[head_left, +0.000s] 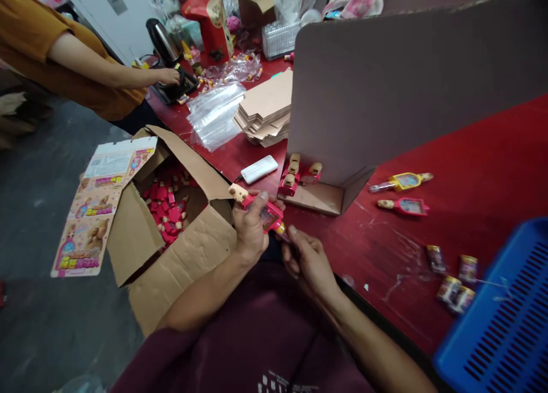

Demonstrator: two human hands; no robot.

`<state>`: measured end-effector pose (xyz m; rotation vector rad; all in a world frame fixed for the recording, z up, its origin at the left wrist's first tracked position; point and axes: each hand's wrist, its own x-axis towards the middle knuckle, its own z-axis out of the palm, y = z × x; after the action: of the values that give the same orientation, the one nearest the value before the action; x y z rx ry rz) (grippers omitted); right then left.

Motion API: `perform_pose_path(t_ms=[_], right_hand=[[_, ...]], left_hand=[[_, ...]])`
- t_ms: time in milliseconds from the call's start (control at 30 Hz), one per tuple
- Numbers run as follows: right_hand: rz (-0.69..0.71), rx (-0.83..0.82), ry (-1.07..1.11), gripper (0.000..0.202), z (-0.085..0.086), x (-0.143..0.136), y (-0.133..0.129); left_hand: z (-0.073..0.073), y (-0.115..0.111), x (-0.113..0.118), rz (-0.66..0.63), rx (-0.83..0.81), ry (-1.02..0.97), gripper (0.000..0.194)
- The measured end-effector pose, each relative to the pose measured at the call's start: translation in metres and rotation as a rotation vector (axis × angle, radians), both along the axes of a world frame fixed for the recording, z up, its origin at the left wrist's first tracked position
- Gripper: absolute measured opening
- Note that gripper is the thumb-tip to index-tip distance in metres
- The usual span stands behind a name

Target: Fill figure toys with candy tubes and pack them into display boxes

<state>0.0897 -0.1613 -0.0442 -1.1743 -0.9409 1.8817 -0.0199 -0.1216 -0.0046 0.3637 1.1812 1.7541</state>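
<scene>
My left hand [249,228] is closed around a pink plastic toy [271,215] with a beige animal head and a small window in its body. At the toy's lower end, the fingers of my right hand [311,261] pinch a slim tube [282,232] with a yellow end, which meets the toy there. Whether it is joined to the toy is hard to make out. Left of my hands, an open cardboard box [180,267] holds many pink toy parts [165,207]. Several pink toys with beige heads [293,167] stand beside a tall cardboard panel [368,90].
On the red table [411,153] lie a yellow toy [406,180], a pink toy [409,207], small wrapped cylinders [449,289], a white power bank [259,169] and stacked cardboard [268,104]. A blue basket [500,324] borders the right. Another person's hand [169,76] is at the far left.
</scene>
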Motion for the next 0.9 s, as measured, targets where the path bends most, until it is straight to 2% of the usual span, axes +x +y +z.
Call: perform_pose_path(t_ms=[33, 67, 100, 200, 233, 267, 300, 333, 433, 467, 500, 533, 567, 700, 733, 767, 800, 833, 900], right_hand=[[0.072, -0.046, 0.012, 0.052, 0.0, 0.001, 0.001], [0.108, -0.006, -0.034, 0.055, -0.001, 0.001, 0.002], [0.097, 0.11, -0.127, 0.054, -0.004, 0.002, 0.003], [-0.125, 0.63, -0.461, 0.041, -0.016, 0.003, 0.002], [-0.193, 0.746, -0.515, 0.04, -0.019, 0.003, 0.001], [-0.228, 0.789, -0.522, 0.038, -0.02, 0.002, 0.0], [-0.232, 0.753, -0.481, 0.036, -0.019, 0.002, 0.0], [-0.204, 0.645, -0.401, 0.034, -0.016, 0.001, -0.001], [0.03, 0.133, -0.034, 0.046, -0.002, -0.001, -0.001], [0.108, 0.012, 0.063, 0.051, 0.001, -0.001, -0.001], [0.151, -0.032, 0.102, 0.055, 0.002, -0.001, -0.001], [0.147, 0.014, 0.069, 0.056, 0.0, -0.001, -0.002], [0.095, 0.145, -0.028, 0.053, -0.003, 0.0, -0.003], [-0.209, 0.942, -0.602, 0.034, -0.026, -0.001, -0.005], [-0.241, 1.063, -0.663, 0.031, -0.028, -0.002, -0.004], [-0.25, 1.112, -0.669, 0.027, -0.029, -0.004, -0.004], [-0.24, 1.079, -0.625, 0.025, -0.026, -0.005, -0.003], [-0.215, 0.966, -0.532, 0.023, -0.021, -0.007, -0.002], [-0.107, 0.556, -0.24, 0.029, -0.009, -0.011, -0.001]], left_hand=[[-0.002, 0.001, -0.002, -0.022, -0.015, -0.01, 0.029], [-0.003, 0.001, -0.004, -0.041, -0.034, -0.023, 0.031], [-0.004, 0.002, -0.006, -0.05, -0.055, -0.036, 0.032], [-0.007, 0.004, -0.007, -0.044, -0.096, -0.06, 0.035], [-0.007, 0.004, -0.007, -0.038, -0.095, -0.06, 0.036], [-0.007, 0.005, -0.006, -0.037, -0.088, -0.056, 0.035], [-0.007, 0.005, -0.005, -0.041, -0.076, -0.05, 0.035], [-0.007, 0.004, -0.005, -0.049, -0.061, -0.044, 0.035], [-0.005, 0.003, -0.006, -0.106, -0.022, -0.03, 0.035], [-0.004, 0.003, -0.008, -0.134, -0.015, -0.027, 0.035], [-0.003, 0.003, -0.009, -0.155, -0.015, -0.026, 0.035], [-0.003, 0.003, -0.011, -0.16, -0.022, -0.025, 0.035], [-0.002, 0.003, -0.012, -0.144, -0.033, -0.024, 0.035], [0.001, 0.004, -0.013, -0.052, -0.071, -0.016, 0.036], [0.002, 0.005, -0.012, -0.047, -0.071, -0.014, 0.036], [0.002, 0.005, -0.012, -0.046, -0.07, -0.011, 0.036], [0.002, 0.005, -0.012, -0.043, -0.069, -0.007, 0.036], [0.003, 0.004, -0.013, -0.037, -0.065, -0.003, 0.036], [0.003, 0.001, -0.015, -0.022, -0.042, 0.016, 0.035]])
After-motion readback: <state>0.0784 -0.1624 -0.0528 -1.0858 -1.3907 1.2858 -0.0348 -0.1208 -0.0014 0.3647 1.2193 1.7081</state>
